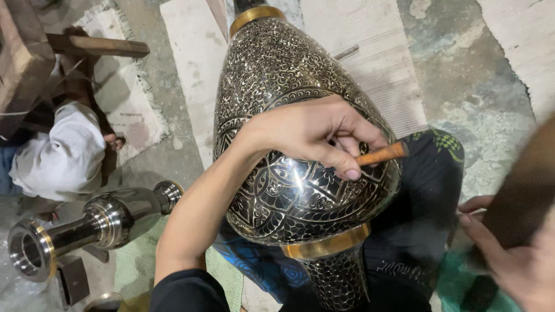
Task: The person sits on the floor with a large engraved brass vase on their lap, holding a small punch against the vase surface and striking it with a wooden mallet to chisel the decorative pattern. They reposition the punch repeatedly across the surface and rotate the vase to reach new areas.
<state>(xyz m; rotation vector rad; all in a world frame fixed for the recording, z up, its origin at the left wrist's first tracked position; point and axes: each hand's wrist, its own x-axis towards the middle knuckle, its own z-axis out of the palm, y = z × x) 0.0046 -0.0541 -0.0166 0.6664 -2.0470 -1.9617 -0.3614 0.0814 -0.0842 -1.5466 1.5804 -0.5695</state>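
Vase [289,115], large, engraved black and silver with brass bands, lies across the person's lap. Left grip [315,130] rests on it, clenched around a wooden-handled tool [381,155]. Right grip [509,254], blurred, clasps a dark mallet [520,196]. Metal stem piece [92,225] lies on the floor.

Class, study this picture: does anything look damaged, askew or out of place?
Nothing looks damaged. The engraved vase lies on its side across the person's lap, with the left hand holding a wooden-handled tool against it. The right hand is blurred.
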